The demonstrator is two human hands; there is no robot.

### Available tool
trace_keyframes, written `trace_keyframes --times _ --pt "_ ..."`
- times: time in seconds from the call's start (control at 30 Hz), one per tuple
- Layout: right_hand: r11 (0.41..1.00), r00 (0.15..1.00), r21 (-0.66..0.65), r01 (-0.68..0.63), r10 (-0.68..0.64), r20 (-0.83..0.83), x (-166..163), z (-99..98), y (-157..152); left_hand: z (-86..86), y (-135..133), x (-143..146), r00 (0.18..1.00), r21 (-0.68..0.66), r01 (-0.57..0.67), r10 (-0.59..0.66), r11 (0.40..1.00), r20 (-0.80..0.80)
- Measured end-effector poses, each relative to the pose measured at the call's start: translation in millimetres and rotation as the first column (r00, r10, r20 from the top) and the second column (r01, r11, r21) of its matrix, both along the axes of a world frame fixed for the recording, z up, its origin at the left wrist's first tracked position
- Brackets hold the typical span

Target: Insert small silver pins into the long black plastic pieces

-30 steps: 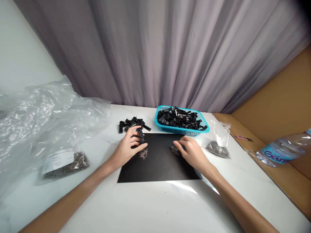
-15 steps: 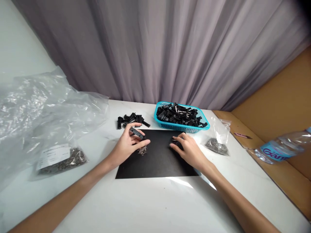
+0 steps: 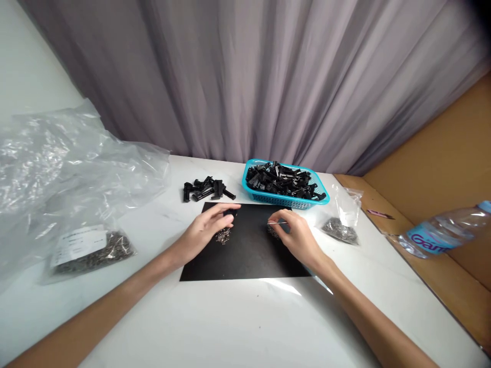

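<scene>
My left hand [image 3: 209,225] is closed on a black plastic part [image 3: 230,212], most of which the fingers hide. Just below it, a small pile of shiny metal pieces [image 3: 222,236] lies on the black mat [image 3: 247,255]. On the mat's right side my right hand [image 3: 293,232] pinches a thin metal pin [image 3: 276,223] between thumb and forefinger. Under those fingers sits a second pile of small metal pieces [image 3: 272,231], partly covered by the hand. Beyond the mat several loose black plastic parts [image 3: 207,190] lie on the white table [image 3: 192,317].
A blue basket [image 3: 325,197] full of black parts stands behind the mat. Bags of metal pieces lie at left [image 3: 92,250] and right [image 3: 341,230]. Clear plastic sheeting [image 3: 76,163] spreads far left. A water bottle [image 3: 433,237] lies on the cardboard at right.
My right hand has risen slightly from its pile with a thin metal pin in its pinch. My left hand has turned the black part, which is now mostly hidden by fingers.
</scene>
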State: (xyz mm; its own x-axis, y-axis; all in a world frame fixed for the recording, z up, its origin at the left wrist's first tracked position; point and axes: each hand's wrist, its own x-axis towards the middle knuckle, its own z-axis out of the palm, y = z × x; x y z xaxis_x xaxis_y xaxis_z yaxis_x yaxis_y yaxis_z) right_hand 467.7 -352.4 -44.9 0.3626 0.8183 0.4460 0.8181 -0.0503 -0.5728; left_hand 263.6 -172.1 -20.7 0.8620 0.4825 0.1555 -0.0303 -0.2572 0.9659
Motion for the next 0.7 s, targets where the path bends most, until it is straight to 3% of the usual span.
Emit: trace_keyframes --times 0.43,0.7 --pt "0.997 0.964 -0.040 -0.059 0.046 -0.261 -10 7.8 0 -8.9 -14 -4 0.996 0.112 0.086 -0.081 0.990 -0.046" --pt "0.975 0.916 0.005 -0.224 0.212 -0.341 -15 12.3 0 -6.5 -16 -4 0.997 0.344 0.068 -0.071 0.936 -0.004"
